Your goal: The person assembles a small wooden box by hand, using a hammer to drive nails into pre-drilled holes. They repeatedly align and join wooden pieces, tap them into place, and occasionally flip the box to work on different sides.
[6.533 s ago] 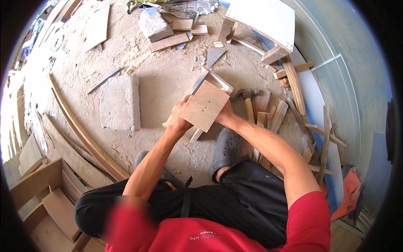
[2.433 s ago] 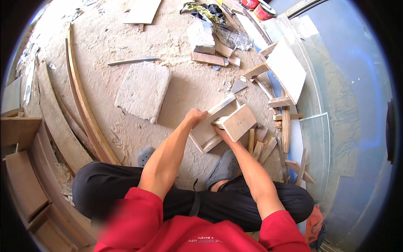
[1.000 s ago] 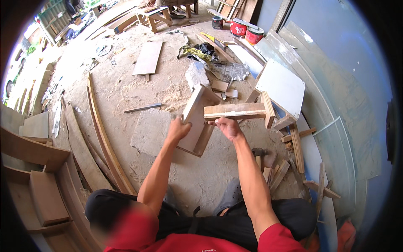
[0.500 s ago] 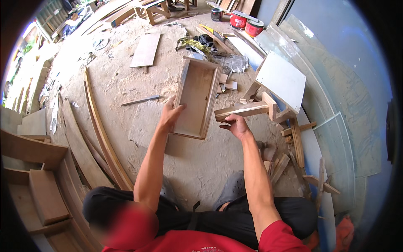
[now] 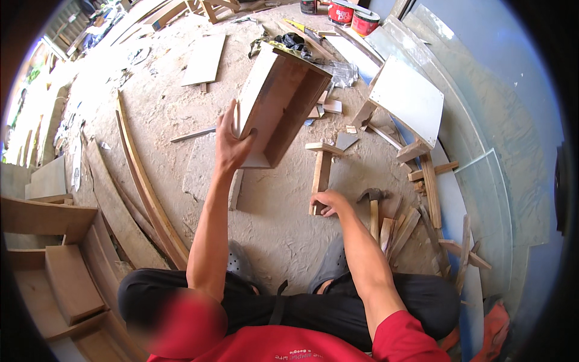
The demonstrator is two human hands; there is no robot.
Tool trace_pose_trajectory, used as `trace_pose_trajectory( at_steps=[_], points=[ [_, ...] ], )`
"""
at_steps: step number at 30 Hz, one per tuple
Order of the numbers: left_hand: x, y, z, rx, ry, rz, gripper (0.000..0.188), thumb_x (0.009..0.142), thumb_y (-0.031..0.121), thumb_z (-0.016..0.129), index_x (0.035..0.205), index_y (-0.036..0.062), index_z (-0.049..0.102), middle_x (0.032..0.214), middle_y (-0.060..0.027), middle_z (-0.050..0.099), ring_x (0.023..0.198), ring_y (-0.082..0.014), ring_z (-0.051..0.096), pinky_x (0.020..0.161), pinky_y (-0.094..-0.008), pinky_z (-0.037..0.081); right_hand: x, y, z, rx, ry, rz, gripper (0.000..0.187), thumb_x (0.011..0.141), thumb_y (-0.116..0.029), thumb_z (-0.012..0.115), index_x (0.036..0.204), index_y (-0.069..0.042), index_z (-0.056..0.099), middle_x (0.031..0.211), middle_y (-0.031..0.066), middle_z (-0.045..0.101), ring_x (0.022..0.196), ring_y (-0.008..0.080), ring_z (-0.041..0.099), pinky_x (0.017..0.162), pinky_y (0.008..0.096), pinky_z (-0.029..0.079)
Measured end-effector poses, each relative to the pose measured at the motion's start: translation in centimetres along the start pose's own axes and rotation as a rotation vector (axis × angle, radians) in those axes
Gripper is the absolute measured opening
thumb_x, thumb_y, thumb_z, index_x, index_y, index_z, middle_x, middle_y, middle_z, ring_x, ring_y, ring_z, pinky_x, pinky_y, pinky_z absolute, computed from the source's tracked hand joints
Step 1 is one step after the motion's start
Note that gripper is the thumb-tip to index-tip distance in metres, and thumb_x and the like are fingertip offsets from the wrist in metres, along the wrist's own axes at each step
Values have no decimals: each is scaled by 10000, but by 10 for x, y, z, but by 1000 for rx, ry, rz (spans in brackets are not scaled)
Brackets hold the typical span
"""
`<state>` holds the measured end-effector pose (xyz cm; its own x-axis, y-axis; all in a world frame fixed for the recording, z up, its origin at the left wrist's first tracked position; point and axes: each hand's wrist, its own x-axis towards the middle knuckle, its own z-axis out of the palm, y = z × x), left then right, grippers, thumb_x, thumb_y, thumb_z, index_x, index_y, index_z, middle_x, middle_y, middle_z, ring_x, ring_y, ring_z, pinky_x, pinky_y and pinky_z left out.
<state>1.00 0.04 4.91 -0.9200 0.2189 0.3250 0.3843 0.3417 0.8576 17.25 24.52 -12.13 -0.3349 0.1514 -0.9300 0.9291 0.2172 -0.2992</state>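
My left hand (image 5: 232, 145) grips the near left side of an open wooden drawer box (image 5: 295, 99), thumb inside and fingers against the outer wall. The box is raised and tilted, so its inner side shows. Lower and to the right, my right hand (image 5: 330, 203) is closed around the near end of a T-shaped wooden piece (image 5: 322, 170). Its short crosspiece points away from me, at or close to the floor. A claw hammer (image 5: 374, 208) lies just right of that hand, and a short wood strip (image 5: 236, 190) is below the box.
At right are a white-topped wooden piece (image 5: 407, 99), wood offcuts (image 5: 403, 232) and glass sheets (image 5: 491, 181). Long boards (image 5: 148, 181) and a wooden frame (image 5: 72, 283) are on the left. Farther off lie a flat panel (image 5: 205, 59), a plastic bag (image 5: 344, 73) and paint cans (image 5: 365, 23).
The drawer box has tipped and risen farther from me in my left hand. My right hand has lowered the T-shaped piece and turned its crosspiece from pointing right to pointing away. The hammer is uncovered.
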Motion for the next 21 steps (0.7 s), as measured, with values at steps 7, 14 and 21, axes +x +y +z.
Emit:
trace_pose_trajectory(
  at_steps=[7, 14, 21],
  points=[
    [-14, 18, -8, 536, 103, 217, 891, 693, 79, 793, 1498, 109, 413, 1276, -137, 500, 1223, -304, 462, 1068, -433, 390, -18, -9, -23, -482, 421, -135, 515, 792, -306, 689, 1202, 1, 635, 1253, 241, 629, 1160, 370, 632, 890, 479, 539],
    [-72, -12, 16, 712, 105, 458, 1058, 577, 80, 844, 1522, 200, 384, 1301, -82, 482, 1219, -257, 426, 1031, -433, 321, 1, 12, -74, -288, 1018, -92, 733, 816, -460, 671, 1308, 56, 500, 1319, 283, 563, 1156, 408, 614, 923, 511, 527],
    [-156, -32, 59, 788, -66, 540, 900, 556, -11, 702, 1403, 241, 529, 1302, -52, 459, 1265, -257, 436, 1051, -447, 337, -39, -39, -115, 416, -51, -255, 1182, 770, -875, 454, 1431, 101, 378, 1535, 306, 315, 1343, 446, 434, 1065, 514, 401]
  ],
)
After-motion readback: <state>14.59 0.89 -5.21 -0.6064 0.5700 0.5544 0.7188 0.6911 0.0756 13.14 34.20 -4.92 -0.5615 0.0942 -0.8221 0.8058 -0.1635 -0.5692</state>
